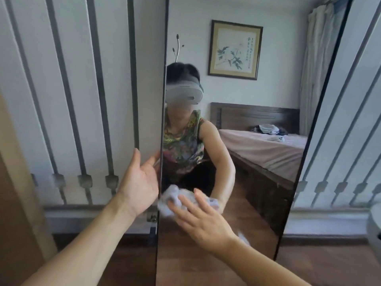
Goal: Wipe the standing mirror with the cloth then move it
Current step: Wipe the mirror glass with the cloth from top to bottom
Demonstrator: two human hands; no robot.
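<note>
Both forearms are bare, with no sleeves, watch or rings visible on the left hand [140,182] or the right hand [203,221]. In the reflection, the person wears a sleeveless top with a colourful leafy pattern [182,141] and a grey headset [184,92].

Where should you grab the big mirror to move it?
Probably by its two long side edges, one of the hands on each. The mirror is tall, thin and upright, so its flat glass gives nothing to hold. The left hand is open beside the left edge already. The right hand is pressing the cloth on the glass, so it would come to the right edge.
</note>
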